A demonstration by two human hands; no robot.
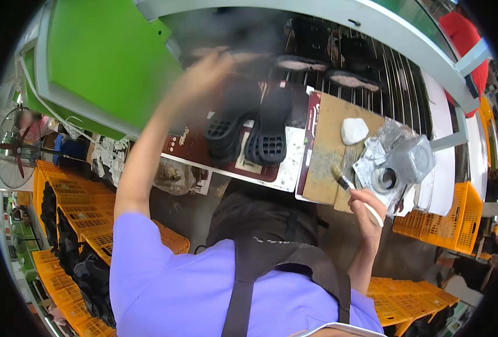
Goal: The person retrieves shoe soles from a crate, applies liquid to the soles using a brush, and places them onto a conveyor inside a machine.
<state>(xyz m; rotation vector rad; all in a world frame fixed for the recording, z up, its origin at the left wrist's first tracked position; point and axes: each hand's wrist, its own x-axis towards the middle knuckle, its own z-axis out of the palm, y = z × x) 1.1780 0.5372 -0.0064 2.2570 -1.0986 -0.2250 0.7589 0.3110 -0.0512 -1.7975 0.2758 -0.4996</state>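
Note:
My right hand (366,216) is closed round the white handle of a paintbrush (345,182), bristles pointing up and left over a stained brown board (330,140). Stretched out to the far left, my left hand (212,68) is smeared by motion. It is at a dark blurred shape with a pale lower edge; whether it grips this cannot be made out. Between my arms, black shoe soles lie in two piles, a left pile (224,135) and a right pile (270,126), on a dark red and white printed sheet (290,163).
Dark shoe uppers (353,81) with pale undersides rest on a slatted rack (395,78) at the back. A white lump (354,131) and a clear plastic container (414,160) stand right. A green panel (108,62) rises left. Orange crates (86,219) stand on both sides.

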